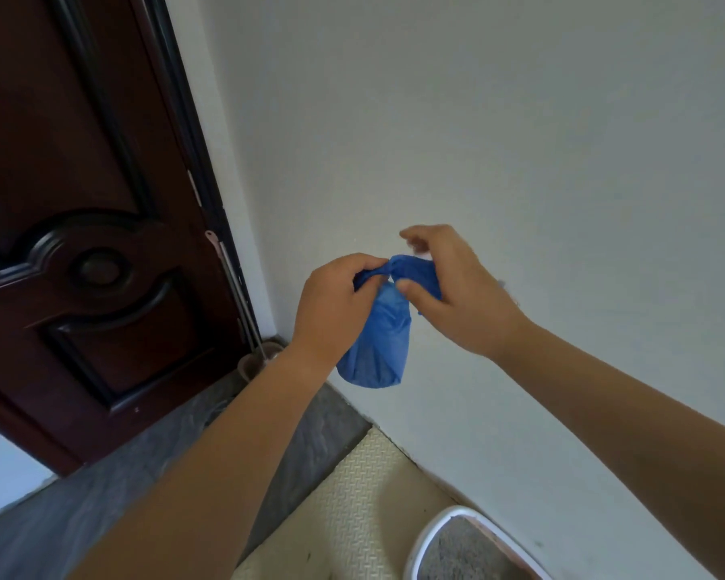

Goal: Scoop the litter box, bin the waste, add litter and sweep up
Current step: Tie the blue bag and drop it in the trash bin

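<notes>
One litter box (421, 537), white rim, grey litter, near right on cream mat (352, 496). Beyond it, small blue bag (377, 345), bulging, neck twisted, held mid-air. Left hand (331, 303) grips neck; right hand (461, 295) pinches it, upper fingers loose. Dark door (80, 203) far left.

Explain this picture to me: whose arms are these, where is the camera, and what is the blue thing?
No machine here: a person works with bare hands, and the one picture comes from a camera worn on their head, looking forward and down. The left hand and right hand both pinch the twisted top of a blue bag, which hangs in front of a white wall; they seem to be knotting it. On the floor lie a cream mat and, bottom right, a white-rimmed litter box holding grey litter. A dark wooden door stands at the left.
</notes>
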`<state>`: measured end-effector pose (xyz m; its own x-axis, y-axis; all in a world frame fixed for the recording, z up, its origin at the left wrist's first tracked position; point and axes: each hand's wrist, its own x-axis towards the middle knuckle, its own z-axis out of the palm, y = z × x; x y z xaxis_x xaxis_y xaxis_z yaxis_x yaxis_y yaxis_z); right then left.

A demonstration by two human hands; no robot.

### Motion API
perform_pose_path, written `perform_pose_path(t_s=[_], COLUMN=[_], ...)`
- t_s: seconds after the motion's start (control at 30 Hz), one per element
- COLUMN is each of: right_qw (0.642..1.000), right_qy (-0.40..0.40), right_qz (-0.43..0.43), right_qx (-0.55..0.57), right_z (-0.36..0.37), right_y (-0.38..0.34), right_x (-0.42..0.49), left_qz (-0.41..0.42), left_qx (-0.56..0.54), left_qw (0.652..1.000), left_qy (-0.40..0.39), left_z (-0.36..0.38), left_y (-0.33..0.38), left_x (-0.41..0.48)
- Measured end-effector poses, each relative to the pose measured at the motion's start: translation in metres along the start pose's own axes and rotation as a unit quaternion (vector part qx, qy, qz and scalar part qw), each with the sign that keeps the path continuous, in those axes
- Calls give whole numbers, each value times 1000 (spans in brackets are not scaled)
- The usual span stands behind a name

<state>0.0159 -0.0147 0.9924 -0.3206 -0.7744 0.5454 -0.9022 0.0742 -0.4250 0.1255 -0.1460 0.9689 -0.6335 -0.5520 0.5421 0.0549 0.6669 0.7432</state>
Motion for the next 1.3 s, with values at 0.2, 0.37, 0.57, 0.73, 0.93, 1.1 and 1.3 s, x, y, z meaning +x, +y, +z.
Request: perform_pose_path(t_s=[0.2,0.37,0.57,0.73,0.93,1.1,1.3], right_qw=[956,997,998,997,984,976,932], right_qy=[-2,-45,-13,23,-18,-95,-144], right_qz=[-213,-35,61,69,142,133,232], right_qx=[-201,-42,18,18,107,143,236], right_z=[-2,18,52,84,132,199,319], right_y=[26,19,18,22,16,12,5], right_x=[-7,-17,-16,-6,27,62,119], left_qz=[-105,-158,-206,-197,-160,-150,-188], left_qx=[-148,-209,-227,-207,-135,-98,5], left_qw=[983,965,952,958,977,976,974], left_qy=[-29,-25,2,16,-35,-122,-129], left_z=[4,5,11,5,-35,-86,-144], left_y=[3,3,-9,-27,-83,-156,-276], left_x=[6,3,-5,-9,-3,1,23])
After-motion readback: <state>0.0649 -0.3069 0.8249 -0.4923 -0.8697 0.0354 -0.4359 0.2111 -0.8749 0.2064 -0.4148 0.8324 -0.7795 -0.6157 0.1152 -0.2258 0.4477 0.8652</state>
